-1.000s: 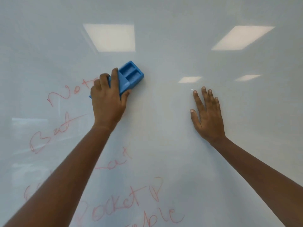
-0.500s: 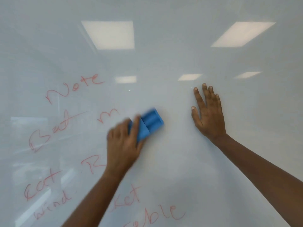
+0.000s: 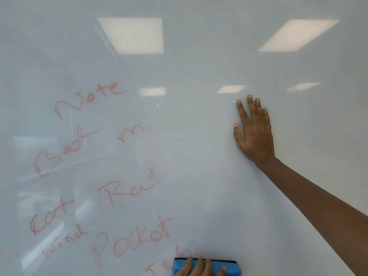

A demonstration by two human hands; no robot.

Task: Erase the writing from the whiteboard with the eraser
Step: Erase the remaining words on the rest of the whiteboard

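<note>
**Head view: eraser down at the bottom edge, red words left to clear**

Nearest to me, at the very bottom of the frame, my left hand lies over the blue eraser, fingers curled across its back and gripping it flat against the whiteboard. Only the fingers show; the rest of that hand is cut off by the frame edge. The eraser sits just right of the partly wiped red word at the bottom, touching its last strokes.

Half a second ago the eraser was up near the middle of the board, and a second ago higher still beside "Note"; it has swept down since then. The area it crossed reads clean.

Left of the eraser, the red writing runs upward: "Pocket", "Wind", "Eat", "Rat", "Bat", a lone "m", and "Note" farthest up.

My right hand is spread flat on the board, fingers together and pointing up, well apart from the writing, and it has not shifted. Nothing stands between the eraser and the words. Ceiling-light reflections glare across the top.
</note>
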